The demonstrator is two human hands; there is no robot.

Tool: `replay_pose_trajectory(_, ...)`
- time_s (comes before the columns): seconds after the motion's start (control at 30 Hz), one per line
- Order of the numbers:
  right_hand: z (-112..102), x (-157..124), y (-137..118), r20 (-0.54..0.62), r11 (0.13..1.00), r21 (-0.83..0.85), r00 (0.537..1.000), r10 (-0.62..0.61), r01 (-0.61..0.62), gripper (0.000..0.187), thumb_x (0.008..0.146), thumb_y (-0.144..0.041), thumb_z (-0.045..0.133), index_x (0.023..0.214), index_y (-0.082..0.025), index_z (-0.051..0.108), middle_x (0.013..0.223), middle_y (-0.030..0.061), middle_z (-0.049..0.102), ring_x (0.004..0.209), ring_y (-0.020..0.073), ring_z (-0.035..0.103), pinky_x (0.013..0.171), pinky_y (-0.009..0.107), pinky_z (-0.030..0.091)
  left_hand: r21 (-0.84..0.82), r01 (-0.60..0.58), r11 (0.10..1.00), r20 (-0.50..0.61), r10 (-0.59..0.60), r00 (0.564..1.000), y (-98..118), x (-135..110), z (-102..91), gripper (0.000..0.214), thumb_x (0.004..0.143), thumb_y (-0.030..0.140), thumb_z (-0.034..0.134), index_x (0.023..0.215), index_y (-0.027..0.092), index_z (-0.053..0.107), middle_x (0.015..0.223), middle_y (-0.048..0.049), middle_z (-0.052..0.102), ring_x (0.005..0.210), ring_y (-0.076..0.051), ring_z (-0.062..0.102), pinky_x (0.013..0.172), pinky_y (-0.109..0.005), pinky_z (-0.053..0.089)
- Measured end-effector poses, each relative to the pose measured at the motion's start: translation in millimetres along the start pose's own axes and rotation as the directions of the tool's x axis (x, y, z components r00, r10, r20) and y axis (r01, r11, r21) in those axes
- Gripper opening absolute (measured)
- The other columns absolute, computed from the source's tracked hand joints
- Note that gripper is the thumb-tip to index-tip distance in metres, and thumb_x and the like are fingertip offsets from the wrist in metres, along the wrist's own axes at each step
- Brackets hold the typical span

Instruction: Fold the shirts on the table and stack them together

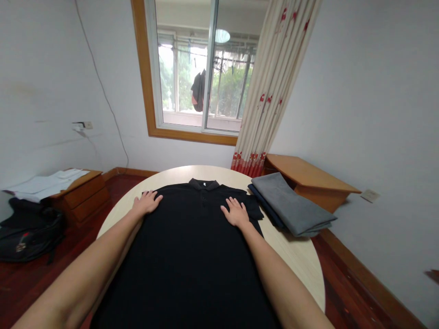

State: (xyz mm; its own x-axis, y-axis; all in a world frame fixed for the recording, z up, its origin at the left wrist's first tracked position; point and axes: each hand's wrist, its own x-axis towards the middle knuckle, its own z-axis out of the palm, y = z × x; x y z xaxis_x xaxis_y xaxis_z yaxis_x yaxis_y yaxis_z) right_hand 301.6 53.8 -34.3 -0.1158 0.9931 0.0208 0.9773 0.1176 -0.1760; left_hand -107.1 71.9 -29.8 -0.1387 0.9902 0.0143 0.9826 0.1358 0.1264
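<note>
A black polo shirt (197, 256) is spread front side up, its collar pointing away from me and its lower part running off the bottom of the view. My left hand (147, 203) lies with fingers apart on the shirt's left shoulder and sleeve. On the right side of the chest, just inside the right sleeve, my right hand (236, 212) rests flat with its fingers spread. Neither hand grips the cloth. The left sleeve is partly covered by my left hand and forearm.
The shirt lies on a pale round table (308, 260). Folded grey cloth (291, 203) sits on dark blue folded cloth (267, 205) at the right edge. A wooden desk (308, 176) stands behind it. On the left are a drawer cabinet (85, 196) with papers and a black bag (30, 228).
</note>
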Motion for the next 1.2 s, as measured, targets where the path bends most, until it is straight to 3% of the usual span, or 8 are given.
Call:
replay_pose_trajectory(0.17, 1.2, -1.0, -8.7, 0.010, 0.999, 0.023, 0.999, 0.032, -0.032, 0.072, 0.099, -0.058, 0.019, 0.157, -0.016, 0.028, 0.165, 0.0081, 0.018, 0.153, 0.0245, 0.011, 0.121, 0.049, 0.008, -0.015, 0.074, 0.997, -0.041, -0.074, 0.996, -9.8, -8.5, 4.1, 0.068, 0.099, 0.050, 0.021, 0.154, 0.012, 0.031, 0.163, -0.0158, 0.019, 0.148, -0.034, 0.025, 0.114, -0.059, 0.028)
replay_pose_trajectory(0.47, 1.4, -1.0, -9.1, -0.006, 0.999, 0.036, 0.999, 0.037, -0.037, 0.072, 0.099, -0.058, 0.020, 0.156, -0.015, 0.030, 0.165, 0.0083, 0.018, 0.152, 0.0249, 0.012, 0.121, 0.049, 0.008, 0.088, 0.110, 0.990, -0.137, -0.098, 0.986, -7.6, -18.2, -19.1, 0.054, 0.092, 0.037, 0.040, 0.141, 0.018, 0.051, 0.142, -0.0186, 0.054, 0.126, -0.039, 0.050, 0.097, -0.057, 0.043)
replay_pose_trajectory(0.6, 2.9, -1.6, -9.4, -0.021, 0.999, 0.026, 0.999, 0.046, -0.045, 0.069, 0.100, -0.055, 0.022, 0.155, -0.015, 0.032, 0.165, 0.0079, 0.021, 0.152, 0.0248, 0.014, 0.121, 0.050, 0.009, 0.154, 0.145, 0.977, -0.099, -0.131, 0.986, -7.3, -20.2, -28.3, 0.058, 0.090, 0.036, 0.045, 0.145, 0.019, 0.047, 0.142, -0.0192, 0.055, 0.126, -0.041, 0.051, 0.105, -0.066, 0.031)
replay_pose_trajectory(0.8, 3.1, -5.6, -15.0, -0.101, 0.996, 0.078, 0.994, 0.052, -0.044, 0.066, 0.099, -0.053, 0.032, 0.152, -0.014, 0.038, 0.162, 0.0100, 0.029, 0.150, 0.0255, 0.023, 0.121, 0.049, 0.015, 0.377, 0.196, 0.905, 0.103, -0.251, 0.963, 8.2, -19.1, -39.7, 0.035, 0.078, 0.034, 0.061, 0.107, 0.020, 0.074, 0.120, -0.0183, 0.070, 0.119, -0.046, 0.057, 0.110, -0.075, -0.002)
replay_pose_trajectory(0.9, -3.8, -5.4, -6.4, -0.213, 0.991, 0.114, 0.972, 0.095, -0.072, 0.061, 0.099, -0.046, 0.034, 0.150, -0.013, 0.041, 0.158, 0.0113, 0.036, 0.148, 0.0246, 0.028, 0.121, 0.047, 0.017, 0.372, 0.114, 0.921, -0.065, -0.096, 0.993, 34.2, -15.1, -36.1, 0.041, 0.085, 0.034, 0.053, 0.117, 0.016, 0.071, 0.124, -0.0217, 0.067, 0.124, -0.045, 0.053, 0.111, -0.074, -0.003)
replay_pose_trajectory(0.97, -9.1, -4.9, 8.6, -0.278, 0.984, 0.124, 0.948, 0.157, -0.127, 0.055, 0.100, -0.036, 0.031, 0.148, -0.012, 0.044, 0.155, 0.0116, 0.042, 0.146, 0.0234, 0.032, 0.121, 0.046, 0.016, 0.286, -0.102, 0.953, -0.143, 0.148, 0.979, 51.0, -11.4, -28.5, 0.048, 0.092, 0.034, 0.041, 0.130, 0.014, 0.063, 0.139, -0.0206, 0.058, 0.133, -0.039, 0.047, 0.116, -0.067, 0.004)
replay_pose_trajectory(1.03, -12.6, -5.1, 28.0, -0.278, 0.977, 0.120, 0.939, 0.201, -0.174, 0.054, 0.098, -0.026, 0.030, 0.147, -0.010, 0.045, 0.152, 0.0125, 0.046, 0.143, 0.0224, 0.037, 0.121, 0.042, 0.020, 0.175, -0.308, 0.935, -0.083, 0.326, 0.942, 60.8, -6.7, -18.5, 0.054, 0.097, 0.038, 0.033, 0.141, 0.017, 0.054, 0.153, -0.0151, 0.044, 0.143, -0.033, 0.037, 0.119, -0.060, 0.012)
replay_pose_trajectory(1.2, -14.2, -9.4, 58.5, -0.110, 0.985, 0.059, 0.980, 0.167, -0.161, 0.055, 0.096, -0.018, 0.033, 0.149, -0.006, 0.043, 0.154, 0.0130, 0.043, 0.145, 0.0222, 0.034, 0.118, 0.031, 0.026, -0.012, -0.268, 0.963, 0.070, 0.268, 0.961, 52.9, 4.6, 4.5, 0.065, 0.098, 0.054, 0.024, 0.154, 0.023, 0.034, 0.164, -0.0064, 0.019, 0.152, -0.031, 0.016, 0.117, -0.066, 0.015)
